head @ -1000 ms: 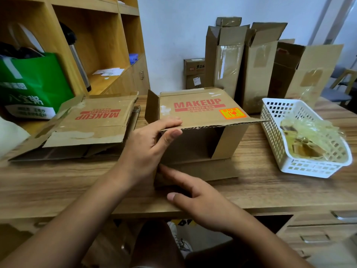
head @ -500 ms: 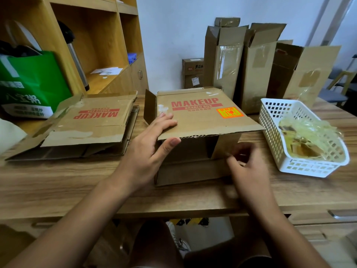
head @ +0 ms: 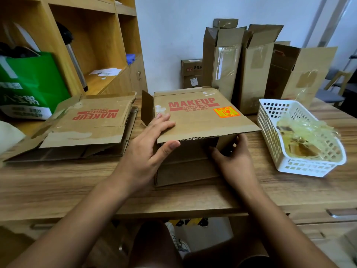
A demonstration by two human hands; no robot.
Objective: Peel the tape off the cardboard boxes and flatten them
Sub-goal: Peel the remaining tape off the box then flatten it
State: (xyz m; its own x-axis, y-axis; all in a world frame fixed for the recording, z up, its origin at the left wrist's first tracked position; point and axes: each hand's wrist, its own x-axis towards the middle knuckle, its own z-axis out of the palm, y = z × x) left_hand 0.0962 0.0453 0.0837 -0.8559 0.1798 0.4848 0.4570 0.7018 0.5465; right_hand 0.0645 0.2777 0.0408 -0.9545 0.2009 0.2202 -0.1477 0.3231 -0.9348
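A brown cardboard box printed MAKEUP (head: 199, 120) lies on its side in the middle of the wooden table (head: 58, 186), its open end facing me. My left hand (head: 146, 151) holds the top panel's near left corner, with fingers flat on top and the thumb under the edge. My right hand (head: 235, 163) reaches into the opening on the right and grips the inner side flap between thumb and fingers. A flattened MAKEUP box (head: 90, 120) lies to the left on other flattened cardboard.
A white plastic basket (head: 270, 132) at the right holds peeled tape (head: 305, 136). Several upright open boxes (head: 226, 66) with tape on them stand behind. A green bag (head: 29, 84) and wooden shelving (head: 100, 45) are at the left.
My right hand left the bottom flap in front, moved right and took hold of the inner side flap. The top panel has sunk lower under my left hand.
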